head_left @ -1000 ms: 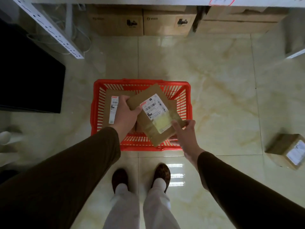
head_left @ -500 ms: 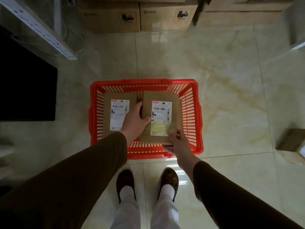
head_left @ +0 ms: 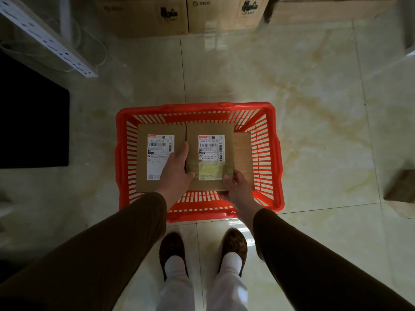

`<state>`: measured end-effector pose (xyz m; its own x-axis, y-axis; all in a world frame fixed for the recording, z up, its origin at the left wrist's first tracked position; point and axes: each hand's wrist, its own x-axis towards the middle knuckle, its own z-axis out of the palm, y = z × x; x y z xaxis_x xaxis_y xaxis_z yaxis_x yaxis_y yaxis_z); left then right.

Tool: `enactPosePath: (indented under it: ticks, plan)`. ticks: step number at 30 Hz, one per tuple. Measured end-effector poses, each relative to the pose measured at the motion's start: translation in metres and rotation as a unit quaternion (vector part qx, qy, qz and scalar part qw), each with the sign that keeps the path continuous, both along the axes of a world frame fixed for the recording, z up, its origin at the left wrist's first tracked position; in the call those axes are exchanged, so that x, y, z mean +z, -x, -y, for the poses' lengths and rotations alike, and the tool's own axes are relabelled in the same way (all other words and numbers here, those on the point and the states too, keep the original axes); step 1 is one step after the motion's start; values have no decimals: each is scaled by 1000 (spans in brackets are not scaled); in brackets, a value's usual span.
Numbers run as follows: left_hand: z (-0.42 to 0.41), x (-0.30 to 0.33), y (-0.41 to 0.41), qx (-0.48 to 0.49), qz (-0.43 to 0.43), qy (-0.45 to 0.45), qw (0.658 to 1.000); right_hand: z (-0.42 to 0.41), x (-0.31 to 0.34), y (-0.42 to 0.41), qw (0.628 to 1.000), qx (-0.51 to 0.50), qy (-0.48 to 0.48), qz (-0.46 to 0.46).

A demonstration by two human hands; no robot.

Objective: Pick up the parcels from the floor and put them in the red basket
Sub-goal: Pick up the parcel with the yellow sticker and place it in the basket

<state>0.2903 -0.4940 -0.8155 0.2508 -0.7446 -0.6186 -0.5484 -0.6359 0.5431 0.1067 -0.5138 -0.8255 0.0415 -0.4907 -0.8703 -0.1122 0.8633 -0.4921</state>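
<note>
Red basket [head_left: 267, 158] sitting at frame centre on pale floor tiles. Second parcel [head_left: 210, 151], tilted a second ago, now lying level beside first parcel [head_left: 155, 153], edges touching, both labels up. Left hand [head_left: 177, 173] gripping its left edge, thumb on top; right hand [head_left: 238, 189] pinching its near right corner. Plain third parcel [head_left: 243, 153] lying underneath at right. Placement judged nearly complete; release pending. One parcel on floor [head_left: 400, 189] remaining at right edge of frame, blurred.
</note>
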Motion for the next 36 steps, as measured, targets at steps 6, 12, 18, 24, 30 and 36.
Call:
enactPosePath:
  ticks: [6,12,18,24,30,36]
  plan:
    - [-3,-4,0,18,8,-1,1000,8,-2,-6,997,58,36,-28]
    - [-2,-9,-1,44,-6,-9,999,11,-8,-5,995,78,30,-45]
    - [-1,-7,0,37,-10,-13,999,7,-12,-1,994,84,38,-54]
    - [-7,-4,0,24,-26,-28,999,7,-8,-6,980,153,68,-106]
    - [-13,19,9,36,-43,-56,997,4,25,7,980,139,56,-131]
    - [-13,71,37,-14,-71,-53,996,5,72,41,983,59,68,-161]
